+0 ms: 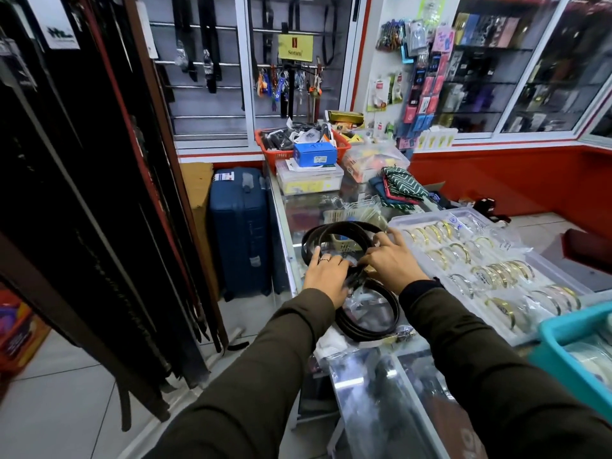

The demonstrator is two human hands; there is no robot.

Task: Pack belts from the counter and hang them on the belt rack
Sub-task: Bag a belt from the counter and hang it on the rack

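Several dark belts [334,234] lie in loose loops on the glass counter [361,376]. A second looped bunch of belts [371,318] in clear plastic lies nearer to me. My left hand [326,279], with a ring on one finger, grips the belts where the two bunches meet. My right hand [390,260] is closed on the same bundle from the right, fingers pinching the straps. The belt rack [99,210] with many hanging dark belts stands at the left, apart from both hands.
A clear tray of bangles [490,270] sits right of the belts, with a teal bin [576,346] at the near right. A small woven basket [347,217] lies under the far loops. A red basket [304,140], boxes and a blue suitcase [240,226] stand beyond.
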